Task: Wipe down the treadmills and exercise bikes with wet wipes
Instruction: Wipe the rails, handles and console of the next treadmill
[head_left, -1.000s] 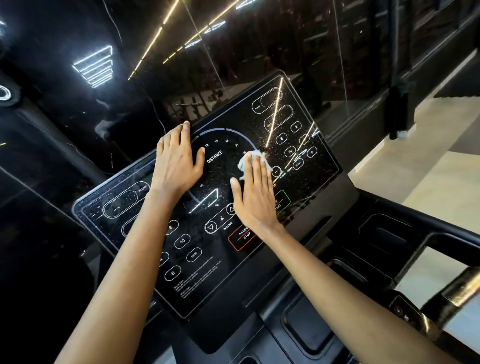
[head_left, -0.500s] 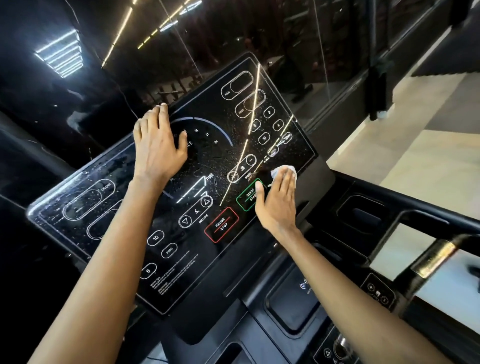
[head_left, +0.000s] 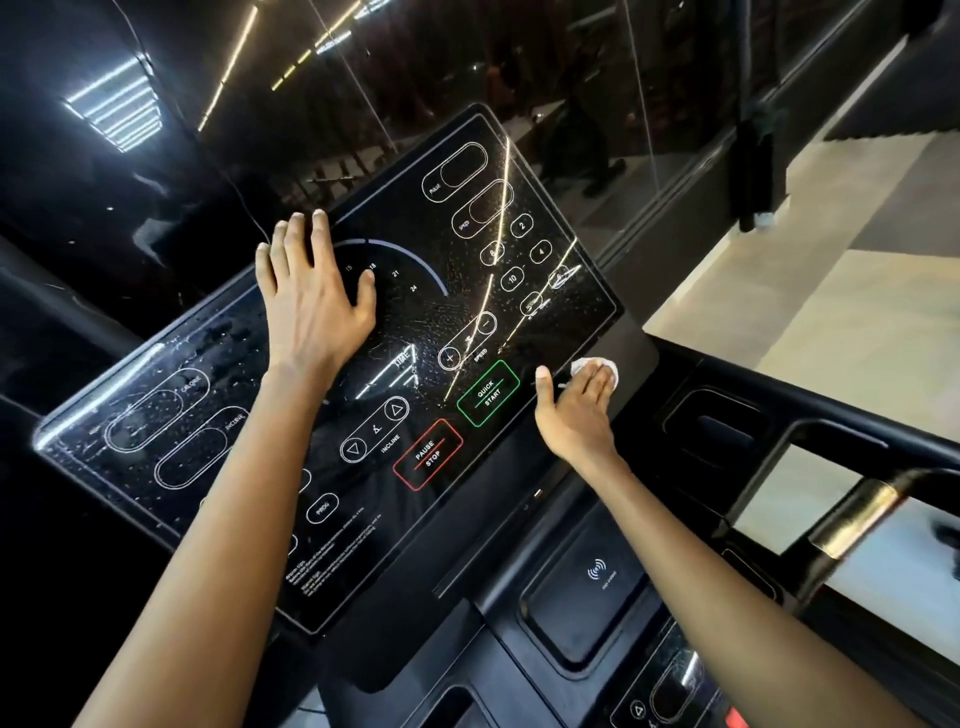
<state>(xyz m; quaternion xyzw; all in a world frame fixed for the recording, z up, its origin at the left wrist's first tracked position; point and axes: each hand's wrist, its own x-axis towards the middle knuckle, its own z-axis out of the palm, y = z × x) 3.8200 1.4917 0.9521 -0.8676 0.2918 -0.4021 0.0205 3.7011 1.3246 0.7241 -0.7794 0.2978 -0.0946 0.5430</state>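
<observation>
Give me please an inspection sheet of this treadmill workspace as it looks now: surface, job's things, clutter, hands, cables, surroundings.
Surface: the treadmill console panel is glossy black, tilted, with droplets and smears across it, thickest at its left end.
Job's things: a white wet wipe is pressed at the panel's lower right edge, right of the green QUICK START button.
Clutter: nothing seen.
Hands: the left hand lies flat and empty on the panel beside the dial. The right hand presses the wipe under its fingers; its grip is hidden.
Cables: nothing seen.
Surroundings: a black handrail at the right, a wireless charging tray below, dark glass behind, pale floor to the right.
</observation>
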